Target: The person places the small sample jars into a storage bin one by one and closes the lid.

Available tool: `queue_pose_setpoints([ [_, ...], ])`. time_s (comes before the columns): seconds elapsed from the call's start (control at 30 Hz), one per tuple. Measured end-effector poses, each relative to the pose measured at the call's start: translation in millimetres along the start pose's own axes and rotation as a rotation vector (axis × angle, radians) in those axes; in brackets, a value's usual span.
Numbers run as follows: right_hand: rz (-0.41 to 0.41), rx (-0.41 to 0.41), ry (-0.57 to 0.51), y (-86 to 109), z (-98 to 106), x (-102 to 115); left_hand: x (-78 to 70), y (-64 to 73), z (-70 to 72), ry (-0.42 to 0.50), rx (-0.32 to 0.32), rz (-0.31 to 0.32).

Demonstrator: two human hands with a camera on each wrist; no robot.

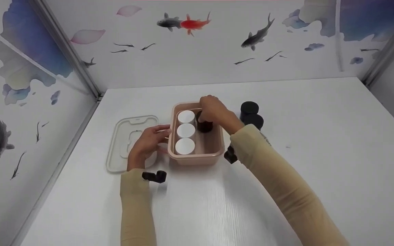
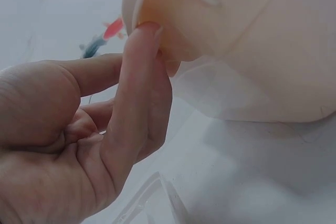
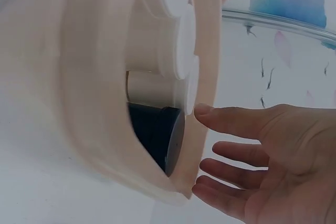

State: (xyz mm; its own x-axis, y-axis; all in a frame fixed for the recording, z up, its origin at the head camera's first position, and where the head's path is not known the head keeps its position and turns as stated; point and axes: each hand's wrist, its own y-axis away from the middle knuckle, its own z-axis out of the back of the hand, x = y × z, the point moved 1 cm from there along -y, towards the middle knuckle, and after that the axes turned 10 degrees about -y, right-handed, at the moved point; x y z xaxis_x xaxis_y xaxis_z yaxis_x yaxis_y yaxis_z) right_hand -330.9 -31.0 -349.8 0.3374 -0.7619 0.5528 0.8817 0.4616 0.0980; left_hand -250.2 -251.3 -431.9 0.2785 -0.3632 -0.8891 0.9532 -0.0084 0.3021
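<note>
A pink plastic box [image 1: 193, 160] stands in the middle of the table with three white-topped jars [image 1: 186, 131] in a row along its left side. Beside them, at the far right inside the box, is a black jar [image 1: 205, 127]. My left hand [image 1: 152, 138] holds the box's left rim, thumb and fingertips at the lip in the left wrist view. Over the far right corner is my right hand [image 1: 214, 110], overlapping the black jar in the head view. In the right wrist view its fingers [image 3: 231, 174] are spread and relaxed, just apart from the black jar's top.
A translucent white lid [image 1: 114, 152] lies flat left of the box, partly behind my left hand. Two more black jars [image 1: 250, 108] stand to the right of the box, close by my right forearm. Patterned walls with fish enclose the table's back and left sides.
</note>
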Motion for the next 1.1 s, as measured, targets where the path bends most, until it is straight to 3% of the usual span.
queue_pose_setpoints([
  [0.23,0.088,-0.052,-0.162,24.1,10.2,3.1,-1.0,1.5,0.9,-0.006,-0.004,-0.007],
  [0.47,0.179,-0.035,-0.299,49.4,6.3,-8.3,1.3,1.2,2.2,0.012,0.006,-0.006],
  [0.87,0.221,-0.261,-0.435,88.0,10.7,-44.6,0.9,0.1,2.6,-0.009,0.001,0.005],
  [1.1,0.216,-0.307,-0.487,96.7,15.3,-71.1,0.6,1.3,0.7,-0.029,0.006,-0.022],
])
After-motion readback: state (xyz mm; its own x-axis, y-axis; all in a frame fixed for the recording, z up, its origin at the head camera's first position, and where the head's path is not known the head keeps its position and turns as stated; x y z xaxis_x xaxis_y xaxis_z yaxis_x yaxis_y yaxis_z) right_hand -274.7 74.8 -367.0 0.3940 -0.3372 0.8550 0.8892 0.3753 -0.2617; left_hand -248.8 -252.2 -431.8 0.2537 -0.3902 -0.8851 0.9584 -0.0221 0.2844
